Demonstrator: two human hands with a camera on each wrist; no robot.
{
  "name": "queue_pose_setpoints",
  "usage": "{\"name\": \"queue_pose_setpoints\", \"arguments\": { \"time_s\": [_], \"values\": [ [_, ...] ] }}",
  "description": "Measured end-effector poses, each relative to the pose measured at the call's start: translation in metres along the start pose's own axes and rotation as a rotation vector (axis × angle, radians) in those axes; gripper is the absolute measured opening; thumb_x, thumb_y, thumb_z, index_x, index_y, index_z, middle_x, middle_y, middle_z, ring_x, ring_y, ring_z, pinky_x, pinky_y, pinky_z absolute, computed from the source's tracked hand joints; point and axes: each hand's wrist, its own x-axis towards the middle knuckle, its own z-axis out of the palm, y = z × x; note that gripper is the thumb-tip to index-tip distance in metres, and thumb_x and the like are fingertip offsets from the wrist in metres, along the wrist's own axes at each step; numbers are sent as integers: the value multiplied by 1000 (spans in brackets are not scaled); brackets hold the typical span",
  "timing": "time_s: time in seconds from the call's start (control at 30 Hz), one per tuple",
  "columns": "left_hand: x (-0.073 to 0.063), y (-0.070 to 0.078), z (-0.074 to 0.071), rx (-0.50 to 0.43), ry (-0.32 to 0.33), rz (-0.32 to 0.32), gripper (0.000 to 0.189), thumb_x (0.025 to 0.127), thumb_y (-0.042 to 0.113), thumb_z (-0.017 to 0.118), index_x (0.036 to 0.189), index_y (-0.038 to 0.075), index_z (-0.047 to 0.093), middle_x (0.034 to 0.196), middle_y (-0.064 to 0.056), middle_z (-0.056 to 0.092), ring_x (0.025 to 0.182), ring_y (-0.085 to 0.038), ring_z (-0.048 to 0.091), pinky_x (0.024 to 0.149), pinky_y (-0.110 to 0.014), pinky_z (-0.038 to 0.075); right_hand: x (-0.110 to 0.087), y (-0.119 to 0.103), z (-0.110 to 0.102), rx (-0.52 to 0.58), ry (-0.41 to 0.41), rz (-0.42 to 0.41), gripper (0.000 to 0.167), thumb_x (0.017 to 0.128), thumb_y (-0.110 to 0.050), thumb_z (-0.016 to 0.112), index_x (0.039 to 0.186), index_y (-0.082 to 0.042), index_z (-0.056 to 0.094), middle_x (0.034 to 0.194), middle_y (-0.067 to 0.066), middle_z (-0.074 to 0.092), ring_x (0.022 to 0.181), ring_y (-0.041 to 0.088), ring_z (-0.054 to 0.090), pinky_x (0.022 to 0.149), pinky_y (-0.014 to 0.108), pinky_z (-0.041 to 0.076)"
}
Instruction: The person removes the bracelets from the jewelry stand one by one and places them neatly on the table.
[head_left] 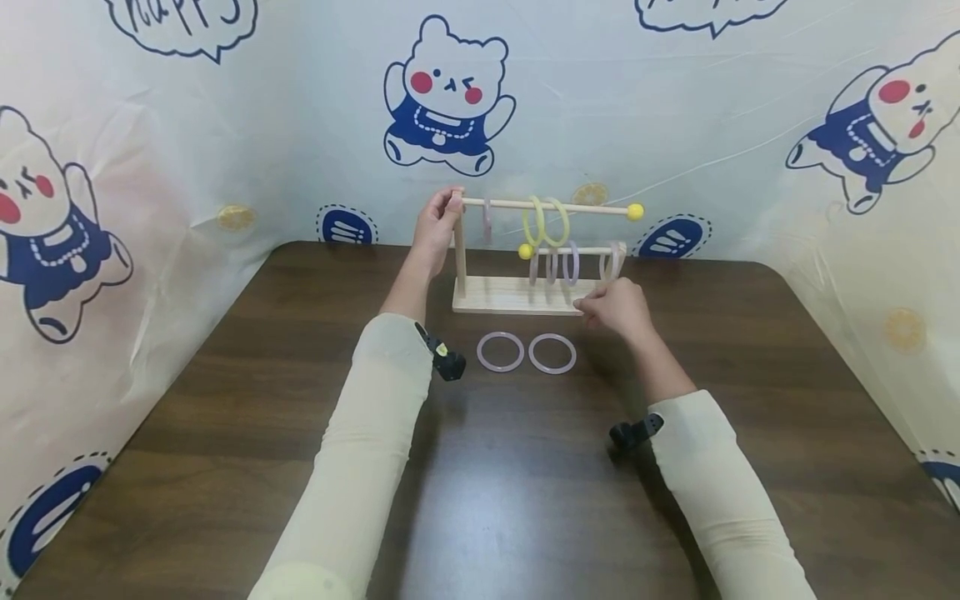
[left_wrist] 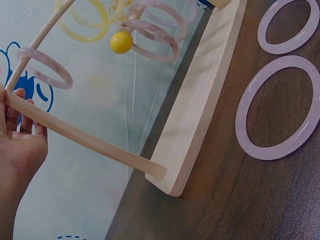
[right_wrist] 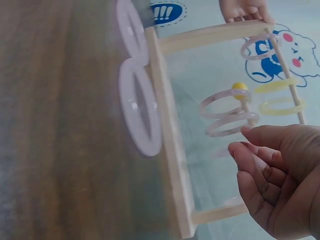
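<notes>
Pale wood stand steadied on one side, loose rings lying nearer the right hand

Pale wood makes up the stand [head_left: 495, 293], which stands upright on the dark table [head_left: 225, 433], its long base running left to right across the person's front; the left hand [head_left: 437, 227] pinches the top of the left post [head_left: 461, 260]; the right hand [head_left: 621, 308] is by the base's right end, fingers loosely curled and thumb tip near the forefinger, with nothing seen between them; whether it touches the base is hard to tell.

Two lilac rings lie flat before the base, in a row along its length; from the right hand both lie leftward and toward the person, the right loose ring [head_left: 552, 371] closer than the left loose ring [head_left: 501, 368]; the left hand is farther from each.

One pale ring [head_left: 487, 221] and two yellow rings [head_left: 567, 223] hang on the upper rod [head_left: 513, 203]; more pale rings hang on the lower rod [head_left: 588, 250], those by the right post too blurred to count surely.
</notes>
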Motion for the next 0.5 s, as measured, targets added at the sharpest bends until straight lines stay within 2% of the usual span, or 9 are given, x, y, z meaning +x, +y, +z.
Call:
{"name": "queue_pose_setpoints", "arguments": {
  "time_s": [0.07,0.3,0.5],
  "values": [
    [1,0,0,0,0,3,42,94,34,47,130,13,48,123,-6,51,114,-15,46,100,-28,32,1,-5,-3,25,31,-3,24,84,-25,68,83,-1,73,66,9,68,66,26,67,55,27,43],
    [0,-1,0,-14,3,11,41,95,33,47,130,12,49,120,-6,52,113,-16,46,100,-28,33,9,-27,-15,113,162,-40,25,84,-26,68,89,-2,73,73,10,69,62,16,65,51,25,44],
    [0,-1,0,-13,2,16,42,95,33,47,130,11,49,120,-6,52,113,-16,46,100,-29,33,21,-48,-21,216,252,-45,28,84,-26,69,100,-3,71,92,13,69,79,21,67,68,31,48]
  ]
}}
